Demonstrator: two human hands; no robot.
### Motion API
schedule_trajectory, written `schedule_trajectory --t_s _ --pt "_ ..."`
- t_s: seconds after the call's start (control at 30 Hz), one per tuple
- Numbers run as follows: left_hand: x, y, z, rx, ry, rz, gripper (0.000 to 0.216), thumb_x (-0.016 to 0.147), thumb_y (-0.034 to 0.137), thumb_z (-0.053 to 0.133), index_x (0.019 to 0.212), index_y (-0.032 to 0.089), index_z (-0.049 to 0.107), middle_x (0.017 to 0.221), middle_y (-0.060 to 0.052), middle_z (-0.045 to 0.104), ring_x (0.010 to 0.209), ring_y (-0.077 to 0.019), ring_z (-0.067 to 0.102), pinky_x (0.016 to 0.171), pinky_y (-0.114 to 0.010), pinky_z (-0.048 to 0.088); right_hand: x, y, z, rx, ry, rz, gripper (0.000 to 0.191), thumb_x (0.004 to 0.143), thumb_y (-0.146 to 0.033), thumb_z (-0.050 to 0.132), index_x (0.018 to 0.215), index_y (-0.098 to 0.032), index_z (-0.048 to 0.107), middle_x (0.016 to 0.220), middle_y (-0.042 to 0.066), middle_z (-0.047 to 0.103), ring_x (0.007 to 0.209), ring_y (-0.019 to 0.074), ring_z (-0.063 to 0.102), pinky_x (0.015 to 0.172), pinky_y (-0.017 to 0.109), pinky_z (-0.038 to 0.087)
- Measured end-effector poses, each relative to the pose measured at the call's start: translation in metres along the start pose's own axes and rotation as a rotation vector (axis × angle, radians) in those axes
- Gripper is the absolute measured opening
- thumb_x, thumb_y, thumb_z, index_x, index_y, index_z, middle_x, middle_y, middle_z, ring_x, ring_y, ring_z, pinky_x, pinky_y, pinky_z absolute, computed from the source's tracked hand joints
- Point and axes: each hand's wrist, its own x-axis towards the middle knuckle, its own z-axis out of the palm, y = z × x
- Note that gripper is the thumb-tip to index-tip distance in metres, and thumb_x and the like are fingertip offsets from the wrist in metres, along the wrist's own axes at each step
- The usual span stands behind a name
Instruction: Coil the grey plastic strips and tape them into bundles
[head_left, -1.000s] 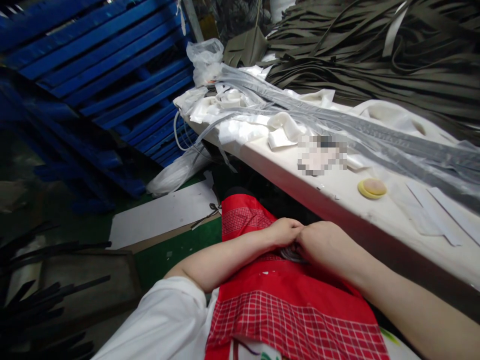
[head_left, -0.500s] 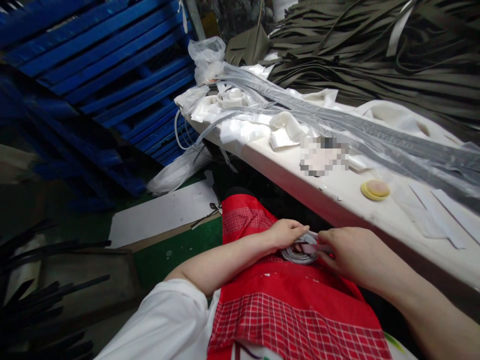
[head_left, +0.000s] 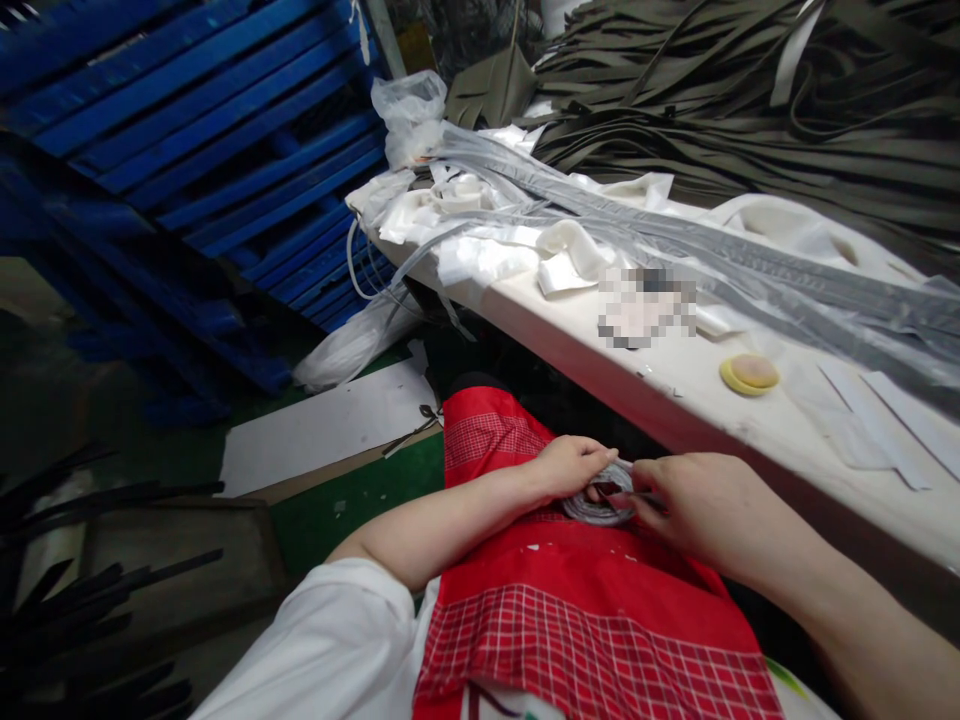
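On my lap, over the red apron [head_left: 585,570], lies a coiled roll of grey strip [head_left: 596,510] with an open centre. My left hand [head_left: 574,465] grips the far-left edge of this coil, thumb and fingers pinched together. Close by on the right, my right hand [head_left: 675,490] has its fingers closed at the coil's right side. A short pale strip [head_left: 619,498] shows between the right fingertips and the coil's centre. The right fingers partly hide that strip and the coil's right edge.
A white bench [head_left: 675,420] runs along the right, carrying grey strips in clear plastic [head_left: 660,225], white scraps [head_left: 570,260] and a yellow round dish [head_left: 750,374]. Dark olive strips [head_left: 712,150] are piled behind. Blue pallets [head_left: 262,130] stand left; a white board [head_left: 330,430] lies on the floor.
The right fingertips have shifted slightly toward the coil, and less of the pale strip shows between them and it. My left hand stays on the coil.
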Motion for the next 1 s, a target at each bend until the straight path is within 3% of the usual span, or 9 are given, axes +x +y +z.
schedule_trajectory --t_s 0.2,0.4,0.53,0.7,0.83,0.93,1.0 --pt "0.002 -0.002 -0.002 0.081 -0.008 0.046 0.048 0.090 0.054 0.043 0.101 0.014 0.068 0.072 -0.003 0.069 0.050 -0.0095 0.060 0.050 -0.019 0.047 0.005 -0.008 -0.002 -0.101 0.021 0.009 0.023 0.088 -0.034 0.053 0.073 -0.023 0.067 0.066 0.005 0.071 0.060 0.0216 0.067 0.049 0.029 0.026" --pt "-0.002 -0.001 -0.001 0.028 0.011 0.084 0.049 0.089 0.054 0.045 0.103 0.014 0.068 0.072 -0.003 0.069 0.054 -0.0118 0.063 0.052 -0.022 0.049 0.010 -0.016 0.013 -0.095 0.012 -0.023 0.018 0.089 -0.027 0.051 0.082 -0.020 0.067 0.070 0.007 0.072 0.061 0.0215 0.068 0.049 0.028 0.030" --pt "-0.009 0.009 0.001 0.082 0.088 0.122 0.042 0.089 0.045 0.048 0.099 0.011 0.071 0.082 -0.006 0.073 0.072 -0.0150 0.066 0.065 -0.023 0.051 0.010 -0.012 0.022 -0.051 0.029 -0.012 0.020 0.091 -0.029 0.048 0.091 -0.019 0.066 0.078 0.007 0.073 0.067 0.0222 0.069 0.051 0.028 0.034" --pt "-0.017 0.021 -0.003 0.257 0.099 0.189 0.040 0.092 0.038 0.044 0.101 0.013 0.073 0.098 -0.006 0.074 0.089 -0.0171 0.065 0.076 -0.023 0.049 -0.002 0.014 0.024 0.234 0.069 0.003 0.015 0.086 -0.032 0.055 0.083 -0.024 0.067 0.076 0.001 0.071 0.067 0.0177 0.066 0.056 0.026 0.038" --pt "-0.028 0.028 -0.003 0.364 0.022 0.350 0.034 0.091 0.029 0.045 0.099 0.016 0.074 0.093 -0.003 0.073 0.087 -0.0159 0.065 0.079 -0.022 0.048 -0.002 0.026 0.029 0.529 0.142 0.052 0.019 0.088 -0.034 0.053 0.083 -0.024 0.069 0.080 0.001 0.072 0.071 0.0167 0.064 0.063 0.025 0.043" --pt "-0.037 0.031 0.000 0.489 0.105 0.477 0.027 0.086 0.035 0.056 0.093 0.016 0.075 0.086 -0.005 0.071 0.080 -0.0159 0.063 0.073 -0.021 0.047 0.006 0.030 0.039 0.772 0.213 0.082 0.024 0.087 -0.039 0.055 0.079 -0.021 0.068 0.080 0.002 0.071 0.074 0.0173 0.063 0.069 0.026 0.046" --pt "-0.042 0.031 0.002 0.545 0.134 0.527 0.030 0.089 0.037 0.053 0.087 0.017 0.075 0.080 -0.005 0.069 0.075 -0.0146 0.061 0.070 -0.021 0.045 0.011 0.034 0.050 0.925 0.207 0.132 0.035 0.088 -0.047 0.053 0.074 -0.018 0.066 0.072 0.003 0.069 0.069 0.0173 0.062 0.066 0.027 0.047"
